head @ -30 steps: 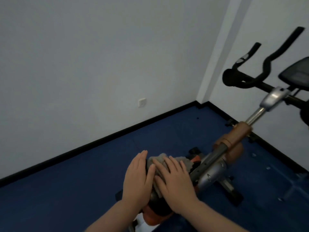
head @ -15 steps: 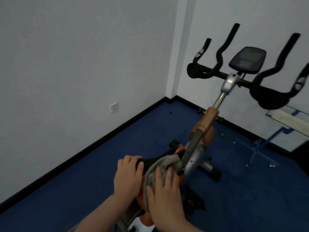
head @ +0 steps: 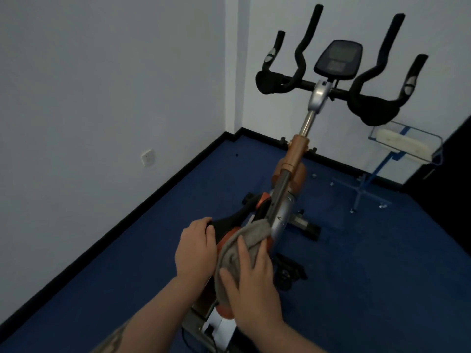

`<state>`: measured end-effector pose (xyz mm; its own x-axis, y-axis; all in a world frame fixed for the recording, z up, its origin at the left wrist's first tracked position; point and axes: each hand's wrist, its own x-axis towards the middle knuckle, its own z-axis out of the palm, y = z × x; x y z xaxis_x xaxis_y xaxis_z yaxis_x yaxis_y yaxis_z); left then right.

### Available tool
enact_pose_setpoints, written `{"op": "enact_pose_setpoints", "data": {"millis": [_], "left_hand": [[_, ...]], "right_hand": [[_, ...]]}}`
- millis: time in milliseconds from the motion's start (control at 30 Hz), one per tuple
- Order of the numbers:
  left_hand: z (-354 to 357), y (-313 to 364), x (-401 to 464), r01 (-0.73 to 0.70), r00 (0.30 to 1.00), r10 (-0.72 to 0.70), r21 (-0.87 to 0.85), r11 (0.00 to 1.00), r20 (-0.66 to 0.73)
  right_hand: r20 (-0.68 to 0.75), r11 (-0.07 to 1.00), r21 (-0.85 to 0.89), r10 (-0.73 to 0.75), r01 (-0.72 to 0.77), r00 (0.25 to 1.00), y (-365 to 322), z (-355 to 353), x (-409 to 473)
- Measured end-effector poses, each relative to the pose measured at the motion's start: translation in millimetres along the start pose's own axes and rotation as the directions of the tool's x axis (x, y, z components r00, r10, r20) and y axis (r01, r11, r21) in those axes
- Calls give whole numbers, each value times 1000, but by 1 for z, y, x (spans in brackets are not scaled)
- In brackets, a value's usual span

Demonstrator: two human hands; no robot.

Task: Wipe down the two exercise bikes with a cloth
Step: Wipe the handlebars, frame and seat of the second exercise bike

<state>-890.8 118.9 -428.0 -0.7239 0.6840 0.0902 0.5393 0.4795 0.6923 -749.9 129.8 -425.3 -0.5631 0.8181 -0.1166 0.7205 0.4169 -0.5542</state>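
Note:
An orange, silver and black exercise bike (head: 295,159) stands in front of me, its black handlebars (head: 367,98) and console (head: 339,58) up by the far wall. A grey cloth (head: 237,248) lies over the orange frame just below the silver post. My right hand (head: 251,289) presses the cloth flat against the frame with fingers spread. My left hand (head: 196,248) grips the black part of the frame at its left edge, fingers curled over it. Only one bike is in view.
Blue carpet (head: 369,276) covers the floor. A clear stand with a blue stem and a white block (head: 397,145) stands at the right by the wall. A wall socket (head: 147,157) is low on the left wall. A dark surface (head: 451,189) fills the right edge.
My view has swung left to right and lifted, bringing the handlebars and console into frame. My right hand slid the cloth down along the frame towards me. My left hand's fingers curled over the black edge.

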Motion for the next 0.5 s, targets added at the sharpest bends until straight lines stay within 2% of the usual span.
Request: {"op": "enact_pose_setpoints", "data": {"millis": [100,200,333,400,500], "left_hand": [[-1,1,0,-5,1000,5,14,1000,11],[-2,0,-1,-7,1000,7,14,1000,23],[-2,-2,-1,-21,1000,21,6,1000,10],[-1,-2,0,-21,1000,21,16,1000,2],[-1,-1,0,-20,1000,20,28,999,-1]], "right_hand": [[-45,973,191,141,-130,989,-3,-16,36],[-59,891,399,263,-218,963,-4,-14,39],[-99,864,408,363,-295,927,-19,14,-8],[-99,871,383,370,-308,924,-16,8,9],[-16,839,401,408,-368,913,-8,-18,59]]}}
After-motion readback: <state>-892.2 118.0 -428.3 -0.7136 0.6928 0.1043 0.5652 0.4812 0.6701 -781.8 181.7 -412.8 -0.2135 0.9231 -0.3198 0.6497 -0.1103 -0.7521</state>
